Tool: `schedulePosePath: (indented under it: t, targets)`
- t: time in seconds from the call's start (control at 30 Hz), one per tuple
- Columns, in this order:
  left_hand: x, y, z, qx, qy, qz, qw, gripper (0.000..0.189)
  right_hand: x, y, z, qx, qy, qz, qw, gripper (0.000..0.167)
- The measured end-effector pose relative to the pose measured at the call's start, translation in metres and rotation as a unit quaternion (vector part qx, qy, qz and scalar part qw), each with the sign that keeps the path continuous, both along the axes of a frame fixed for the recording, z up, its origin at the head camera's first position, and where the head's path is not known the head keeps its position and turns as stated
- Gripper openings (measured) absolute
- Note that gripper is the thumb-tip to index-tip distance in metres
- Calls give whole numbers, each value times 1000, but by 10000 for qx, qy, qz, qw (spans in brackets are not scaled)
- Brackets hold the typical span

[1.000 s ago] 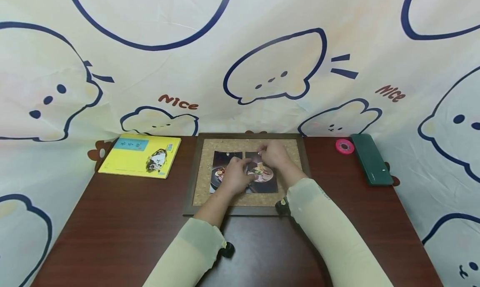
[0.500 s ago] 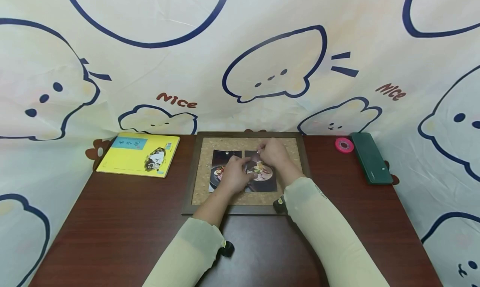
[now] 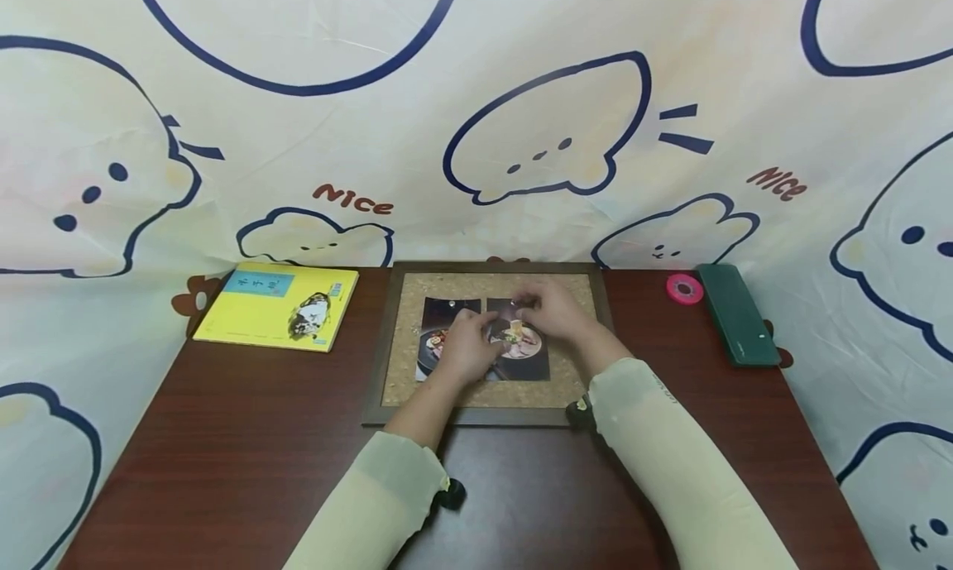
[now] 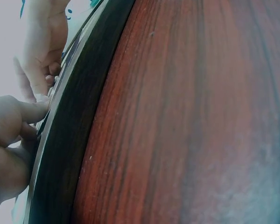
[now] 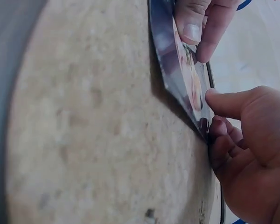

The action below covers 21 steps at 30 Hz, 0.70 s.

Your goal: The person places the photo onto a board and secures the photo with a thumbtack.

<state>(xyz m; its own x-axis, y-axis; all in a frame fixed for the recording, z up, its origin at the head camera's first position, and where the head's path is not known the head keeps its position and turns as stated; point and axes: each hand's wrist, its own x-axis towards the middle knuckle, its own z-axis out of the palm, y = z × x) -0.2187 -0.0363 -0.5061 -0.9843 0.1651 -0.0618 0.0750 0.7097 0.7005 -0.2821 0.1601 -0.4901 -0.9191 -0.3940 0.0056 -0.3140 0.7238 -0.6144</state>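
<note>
Two printed food photos lie side by side on a framed cork board (image 3: 573, 395). My left hand (image 3: 467, 351) rests across them. It covers part of the left photo (image 3: 429, 363), while its thumb and fingertips press on the right photo (image 3: 524, 370). At the top of the right photo is my right hand (image 3: 554, 312), slightly blurred, with thumb and forefinger apart around a small pin-like spot. In the right wrist view, the right thumb (image 5: 228, 103) is at the photo's edge and the other fingers curl under. A small pin head (image 3: 452, 304) shows on the left photo's top.
On the left of the brown table (image 3: 260, 438) lies a yellow book (image 3: 275, 309). A pink ring-shaped item (image 3: 684, 289) and a dark green box (image 3: 737, 315) lie at the back right. A cartoon-print cloth (image 3: 536, 40) hangs behind.
The right thumb and forefinger, earlier together at the right photo's top, have spread apart. The right hand and forearm have shifted slightly right. My left hand stays on the photos.
</note>
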Motion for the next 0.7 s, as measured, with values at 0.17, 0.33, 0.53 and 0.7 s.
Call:
schedulePosePath:
  t: [0.17, 0.33, 0.53, 0.7]
  targets:
    - [1, 0, -1, 38, -64, -4, 10000, 63, 2, 2, 1, 181, 5, -19, 9998, 27]
    - [0, 0, -1, 56, -65, -34, 10000, 65, 2, -1, 3, 301, -256, -63, 9992, 29]
    - [0, -2, 1, 204, -77, -18, 9998, 64, 1, -5, 6, 514, -307, 4, 9982, 34]
    - [2, -6, 5, 614, -232, -69, 9978, 63, 6, -6, 3, 526, -179, -25, 9985, 37]
